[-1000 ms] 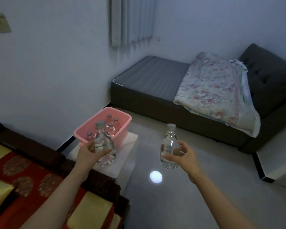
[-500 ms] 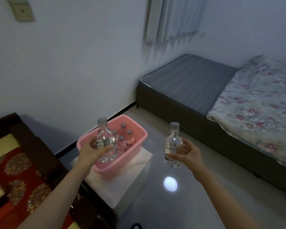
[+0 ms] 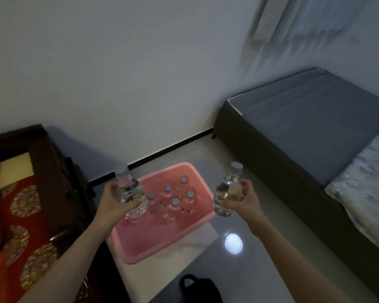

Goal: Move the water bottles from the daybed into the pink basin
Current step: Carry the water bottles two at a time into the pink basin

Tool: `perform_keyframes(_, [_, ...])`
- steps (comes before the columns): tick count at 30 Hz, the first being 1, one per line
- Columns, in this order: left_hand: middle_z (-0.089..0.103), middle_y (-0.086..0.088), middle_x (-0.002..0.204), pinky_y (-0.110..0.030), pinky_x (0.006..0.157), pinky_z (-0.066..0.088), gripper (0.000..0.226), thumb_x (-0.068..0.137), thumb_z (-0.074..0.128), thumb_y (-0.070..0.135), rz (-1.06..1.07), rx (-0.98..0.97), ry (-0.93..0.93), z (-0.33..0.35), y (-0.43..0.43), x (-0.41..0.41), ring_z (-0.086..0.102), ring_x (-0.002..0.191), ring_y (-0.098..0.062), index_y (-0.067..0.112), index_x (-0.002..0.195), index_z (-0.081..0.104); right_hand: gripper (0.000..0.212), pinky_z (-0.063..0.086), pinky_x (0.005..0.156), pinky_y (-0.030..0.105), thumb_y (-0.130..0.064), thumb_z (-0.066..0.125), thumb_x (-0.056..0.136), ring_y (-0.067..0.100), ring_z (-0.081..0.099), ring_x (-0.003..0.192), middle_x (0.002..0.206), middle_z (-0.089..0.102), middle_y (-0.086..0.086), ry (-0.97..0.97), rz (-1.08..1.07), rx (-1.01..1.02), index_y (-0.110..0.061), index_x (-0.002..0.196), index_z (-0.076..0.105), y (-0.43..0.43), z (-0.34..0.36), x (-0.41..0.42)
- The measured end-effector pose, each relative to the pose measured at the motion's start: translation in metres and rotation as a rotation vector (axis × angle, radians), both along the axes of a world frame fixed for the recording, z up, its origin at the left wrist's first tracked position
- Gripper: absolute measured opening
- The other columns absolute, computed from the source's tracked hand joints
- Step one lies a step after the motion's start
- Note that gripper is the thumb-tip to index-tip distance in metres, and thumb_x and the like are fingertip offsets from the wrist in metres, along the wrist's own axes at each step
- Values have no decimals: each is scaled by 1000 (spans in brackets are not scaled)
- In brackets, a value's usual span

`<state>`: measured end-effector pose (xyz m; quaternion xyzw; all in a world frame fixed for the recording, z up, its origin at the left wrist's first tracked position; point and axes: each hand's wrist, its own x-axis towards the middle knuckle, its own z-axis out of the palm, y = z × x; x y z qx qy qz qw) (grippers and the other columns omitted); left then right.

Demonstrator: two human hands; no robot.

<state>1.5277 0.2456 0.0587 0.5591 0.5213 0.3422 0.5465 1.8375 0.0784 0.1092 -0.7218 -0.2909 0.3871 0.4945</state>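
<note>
Room contents, largest first:

- Plain white wall [image 3: 118,73], filling 9 to 1 o'clock.
- Dark grey upholstered bed with a ribbed grey mattress [image 3: 311,127], at 3 o'clock; a pale floral cover [image 3: 365,189] is spread on its near end.
- Glossy grey tiled floor [image 3: 278,276], 4 to 6 o'clock; it carries one round bright reflection [image 3: 233,244].
- Dark wooden seat with a red medallion-patterned cushion [image 3: 24,204], at 8 o'clock.
- Pale pleated curtain [image 3: 304,25], at 1 o'clock, blurred.
- Low white stand [image 3: 190,252], just below centre; it bears the basin.
- Pink rectangular plastic basin [image 3: 144,254], on the stand; five clear grey-capped water bottles [image 3: 175,206] stand upright in its far half, close together.
- Black object [image 3: 198,287], at 6 o'clock, cut by the frame edge; kind cannot be told.
- Left hand [image 3: 113,206]; fingers curled round the body of a clear plastic water bottle [image 3: 129,190], held upright in the air over the basin's 9 o'clock side.
- Right hand [image 3: 244,200]; fingers and thumb curled round a second clear bottle with a grey cap [image 3: 227,189], upright in the air, just outside the basin's 3 o'clock rim.
</note>
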Motion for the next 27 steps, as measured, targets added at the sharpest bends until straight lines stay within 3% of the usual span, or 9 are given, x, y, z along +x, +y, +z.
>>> perform_keyframes(3, [62, -3, 105, -42, 86, 54, 89, 41, 96, 27, 68, -40, 36, -9, -6, 6, 65, 97, -24, 17, 113, 45, 63, 54, 59, 16, -3, 87, 63, 1, 69, 86, 104, 63, -5, -21, 91, -18, -32, 104, 50, 32, -22, 5])
perform_keyframes(5, [63, -3, 106, -35, 80, 55, 87, 42, 91, 32, 109, -62, 32, -17, -11, 9, 66, 98, -24, 18, 114, 44, 66, 54, 59, 17, 1, 86, 63, -2, 69, 83, 104, 65, -5, -16, 162, -48, -28, 111, 50, 53, -38, 4])
perform_keyframes(8, [64, -9, 110, -40, 85, 56, 84, 46, 91, 33, 168, -95, 1, -32, -17, 13, 67, 100, -24, 18, 116, 47, 72, 54, 60, 20, -4, 86, 55, 6, 70, 82, 99, 69, -5, 25, 290, -82, -26, 114, 50, 83, -64, -5])
perform_keyframes(10, [65, 0, 111, -34, 84, 55, 81, 44, 91, 36, 213, -101, 5, -40, -20, 15, 68, 98, -13, 31, 114, 50, 75, 57, 66, 25, -13, 87, 48, 12, 70, 88, 101, 70, -6, 27, 354, -100, -34, 111, 51, 97, -79, -17])
perform_keyframes(12, [66, 2, 110, -36, 84, 56, 80, 44, 92, 31, 238, -118, 29, -52, -21, 19, 68, 97, -12, 33, 113, 51, 75, 55, 68, 22, -18, 89, 47, 11, 70, 91, 101, 71, -10, 12, 428, -123, -39, 109, 51, 109, -95, -31])
perform_keyframes(16, [64, -5, 110, -49, 85, 54, 71, 53, 88, 18, 287, -180, 86, -79, -21, 25, 65, 102, -30, 24, 111, 48, 85, 51, 73, 16, -21, 93, 53, 1, 68, 94, 104, 70, -19, -49, 505, -136, -37, 122, 46, 123, -126, -63])
perform_keyframes(19, [65, 3, 104, -42, 84, 53, 71, 53, 89, 18, 341, -156, 186, -102, -25, 31, 65, 94, -17, 21, 111, 49, 80, 50, 78, 15, -36, 88, 57, -5, 65, 95, 105, 69, -20, -171, 551, -134, -42, 123, 43, 128, -150, -91])
perform_keyframes(22, [63, 12, 94, -33, 79, 50, 62, 57, 88, 7, 358, -149, 270, -124, -26, 35, 62, 83, -6, 28, 100, 48, 70, 45, 76, 19, -26, 80, 64, 9, 63, 103, 114, 65, -11, -296, 637, -172, -27, 125, 44, 131, -174, -110])
perform_keyframes(27, [64, 5, 94, -21, 73, 43, 54, 65, 80, 4, 333, -215, 366, -168, -22, 39, 62, 85, -14, 16, 109, 51, 66, 46, 76, 28, -7, 69, 68, 25, 61, 108, 121, 63, 1, -428, 670, -261, -20, 128, 42, 140, -207, -117])
